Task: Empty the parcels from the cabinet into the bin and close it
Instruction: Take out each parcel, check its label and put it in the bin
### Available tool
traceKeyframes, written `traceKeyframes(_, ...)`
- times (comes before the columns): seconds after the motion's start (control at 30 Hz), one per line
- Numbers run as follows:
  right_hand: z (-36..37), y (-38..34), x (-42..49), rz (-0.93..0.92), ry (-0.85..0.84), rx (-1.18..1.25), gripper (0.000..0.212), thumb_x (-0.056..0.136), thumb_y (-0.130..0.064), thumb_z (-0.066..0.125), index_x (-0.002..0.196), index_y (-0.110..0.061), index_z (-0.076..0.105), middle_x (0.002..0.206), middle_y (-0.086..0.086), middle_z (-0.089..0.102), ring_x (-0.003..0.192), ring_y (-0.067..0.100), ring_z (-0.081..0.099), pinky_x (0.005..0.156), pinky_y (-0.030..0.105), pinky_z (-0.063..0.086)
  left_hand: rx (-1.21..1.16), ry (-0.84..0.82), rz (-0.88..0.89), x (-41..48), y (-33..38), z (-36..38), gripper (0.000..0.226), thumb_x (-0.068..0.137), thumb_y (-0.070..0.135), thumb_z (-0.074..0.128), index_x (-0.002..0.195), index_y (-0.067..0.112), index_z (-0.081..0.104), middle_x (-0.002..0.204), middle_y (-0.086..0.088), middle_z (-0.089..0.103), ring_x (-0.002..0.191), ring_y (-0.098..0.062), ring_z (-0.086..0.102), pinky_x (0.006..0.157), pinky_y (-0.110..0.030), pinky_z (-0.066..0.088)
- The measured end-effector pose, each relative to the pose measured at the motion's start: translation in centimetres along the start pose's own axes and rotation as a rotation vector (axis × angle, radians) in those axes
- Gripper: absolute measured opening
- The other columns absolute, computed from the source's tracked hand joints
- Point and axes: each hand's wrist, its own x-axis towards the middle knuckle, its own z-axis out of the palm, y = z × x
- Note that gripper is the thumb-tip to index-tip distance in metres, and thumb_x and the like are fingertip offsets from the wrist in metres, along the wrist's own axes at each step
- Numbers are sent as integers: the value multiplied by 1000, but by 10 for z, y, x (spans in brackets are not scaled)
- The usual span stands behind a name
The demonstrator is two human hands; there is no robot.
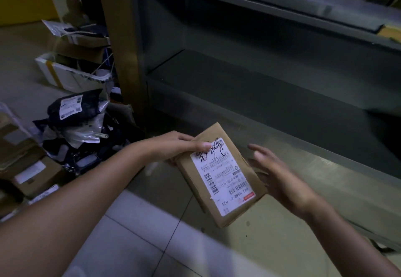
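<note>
Gripping a flat cardboard parcel, left hand; right hand splayed beside.

1. The parcel is matt brown cardboard with a smooth white paper label.
2. The cabinet looks like grey painted metal, matt.
3. The floor is pale glossy tile.
4. The dark bag is crinkled, shiny plastic.

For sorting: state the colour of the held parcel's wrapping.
Head view: brown cardboard parcel, white printed label.
</note>
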Motion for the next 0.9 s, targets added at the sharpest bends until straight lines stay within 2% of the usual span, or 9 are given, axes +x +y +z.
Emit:
traceKeyframes(0.1, 8, 1, -5, 35, -120, -77, 72, 58, -48, 82, 126, -40, 59, 121, 1, 71, 112, 27, 67, 93, 45, 53, 7, -1, -29, -1, -2, 3, 59, 68, 75, 60, 106, 31, 75, 94, 6, 77, 91, -13, 73, 85, -32, 57)
traceKeyframes(0.2, 13, 2, -6, 39, -86, -31, 61, 69, -29, 74, 129, -29, 58, 113, 7, 74, 104, 32, 70, 85, 42, 54, -20, 32, -62, 2, -1, 6, 52, 79, 70, 57, 106, 29, 74, 99, 1, 77, 95, -18, 72, 86, -37, 59)
traceKeyframes(0.3, 14, 4, -4, 51, -5, -11, 51, 76, -33, 70, 126, -31, 60, 115, 2, 73, 103, 27, 70, 87, 46, 57, 34, 328, 63, 8, -5, 6, 34, 99, 50, 49, 127, 36, 62, 123, -2, 67, 114, -24, 64, 88, -40, 57)
traceKeyframes(0.37, 13, 3, -4, 87, 37, 31, 33, 87, -34, 64, 120, -33, 64, 112, 2, 73, 94, 20, 68, 89, 48, 56, 383, 487, 263, 8, -14, -3, 48, 103, 35, 46, 148, 46, 34, 142, 1, 51, 128, -22, 51, 98, -41, 49)
traceKeyframes(0.47, 10, -3, -4, 143, 72, 148, 28, 92, -33, 58, 117, -25, 66, 105, 4, 73, 87, 18, 64, 85, 47, 57, 820, 402, 368, 1, -27, -1, 97, 91, 18, 62, 150, 55, -4, 160, 6, 16, 144, -18, 25, 103, -42, 47)
traceKeyframes(0.53, 11, -6, -3, 172, 74, 184, 29, 90, -35, 59, 115, -22, 67, 98, 3, 73, 82, 17, 63, 83, 45, 57, 919, 368, 409, 2, -28, 13, 115, 82, 22, 74, 147, 56, -14, 163, 5, 2, 150, -19, 11, 108, -44, 43)
traceKeyframes(0.63, 13, -6, -2, 195, 67, 194, 28, 89, -37, 60, 113, -23, 68, 94, 1, 72, 80, 17, 63, 81, 43, 58, 858, 422, 484, 6, -29, 25, 114, 72, 37, 83, 148, 50, -2, 163, -2, 5, 151, -24, 12, 111, -49, 39)
traceKeyframes(0.73, 12, -5, -2, 217, 73, 193, 29, 88, -41, 60, 109, -24, 72, 95, 3, 70, 85, 20, 62, 77, 41, 59, 934, 477, 601, 8, -34, 22, 112, 65, 45, 86, 149, 39, 13, 163, -4, 7, 151, -28, 13, 112, -53, 37)
traceKeyframes(0.9, 10, 0, -2, 259, 80, 191, 41, 86, -50, 59, 112, -23, 73, 95, 7, 66, 82, 25, 63, 70, 38, 58, 935, 376, 633, 7, -38, 29, 113, 65, 45, 86, 148, 34, 11, 158, 3, 16, 150, -23, 17, 113, -47, 38)
